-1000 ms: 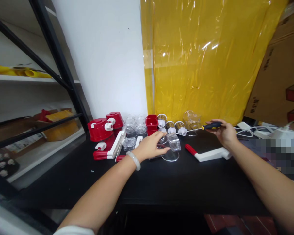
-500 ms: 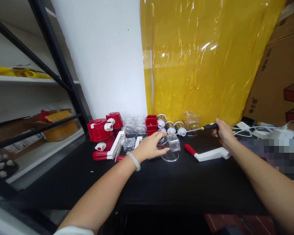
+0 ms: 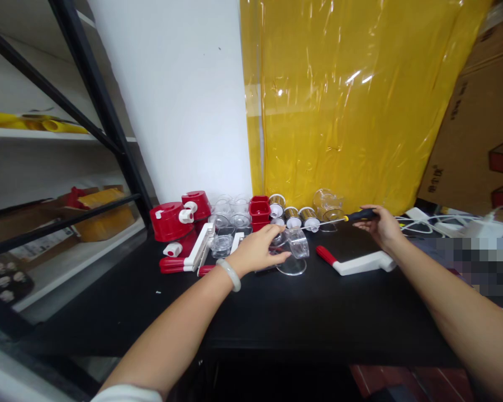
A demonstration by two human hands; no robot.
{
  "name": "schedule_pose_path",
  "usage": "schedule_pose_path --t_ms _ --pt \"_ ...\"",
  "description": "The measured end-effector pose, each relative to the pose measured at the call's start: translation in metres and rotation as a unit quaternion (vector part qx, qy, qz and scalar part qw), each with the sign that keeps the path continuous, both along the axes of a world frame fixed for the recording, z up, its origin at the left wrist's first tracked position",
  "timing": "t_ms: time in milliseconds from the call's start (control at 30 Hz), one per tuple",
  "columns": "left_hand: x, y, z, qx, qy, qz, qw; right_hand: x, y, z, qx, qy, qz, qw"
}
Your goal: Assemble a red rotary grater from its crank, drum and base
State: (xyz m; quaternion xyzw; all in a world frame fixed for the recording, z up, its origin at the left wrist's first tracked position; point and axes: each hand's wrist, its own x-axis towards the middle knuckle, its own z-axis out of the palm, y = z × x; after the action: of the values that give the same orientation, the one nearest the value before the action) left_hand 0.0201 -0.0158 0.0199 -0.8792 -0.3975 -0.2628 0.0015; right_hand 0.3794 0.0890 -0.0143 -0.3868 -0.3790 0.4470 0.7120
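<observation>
My left hand [image 3: 257, 248] grips a clear plastic housing [image 3: 298, 243] with a round base, tilted low over the table. My right hand [image 3: 383, 230] has its fingers at the rear of a screwdriver [image 3: 359, 215] with a black and yellow handle. The shaft points left and its tip meets the top of the housing by my left fingertips; the exact contact is too small to make out. In front of my right wrist lies a white crank arm [image 3: 362, 264] with a red grip. Several grater drums [image 3: 293, 218] stand behind the housing.
Red plastic bowls [image 3: 171, 222], red hoppers [image 3: 259, 211], clear cups [image 3: 222, 220] and white-and-red handles [image 3: 200, 248] crowd the left and back of the black table [image 3: 302, 318]. White cables [image 3: 427, 223] lie at right. A black-framed shelf [image 3: 88, 84] stands at left.
The fingers of my right hand have loosened and shifted on the screwdriver handle, which shows turned, with less yellow visible. My left hand and the housing stay in place.
</observation>
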Motion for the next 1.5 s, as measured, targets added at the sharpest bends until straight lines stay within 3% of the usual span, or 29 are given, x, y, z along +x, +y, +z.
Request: schedule_pose_path --t_ms 300,433,533,700,1233,1500 --pt "0.0 0.0 0.0 0.005 0.004 0.002 1.0 0.005 0.011 -0.009 0.007 -0.119 -0.081 0.99" --pt "0.0 0.0 0.0 0.004 0.002 0.002 1.0 0.001 0.004 -0.002 -0.029 -0.031 -0.01 0.999" --pt "0.0 0.0 0.0 0.005 0.002 0.001 1.0 -0.002 -0.002 0.002 0.004 -0.004 0.018 1.0" --pt "0.0 0.0 0.0 0.009 0.007 0.003 1.0 -0.003 -0.006 0.003 0.028 0.004 0.008 1.0" --pt "0.0 0.001 -0.001 0.007 0.012 0.006 1.0 0.0 0.003 0.0 -0.003 0.025 -0.025 0.999" --pt "0.0 0.001 -0.001 0.008 0.007 0.003 1.0 0.001 0.009 -0.004 0.01 -0.047 -0.064 0.997"
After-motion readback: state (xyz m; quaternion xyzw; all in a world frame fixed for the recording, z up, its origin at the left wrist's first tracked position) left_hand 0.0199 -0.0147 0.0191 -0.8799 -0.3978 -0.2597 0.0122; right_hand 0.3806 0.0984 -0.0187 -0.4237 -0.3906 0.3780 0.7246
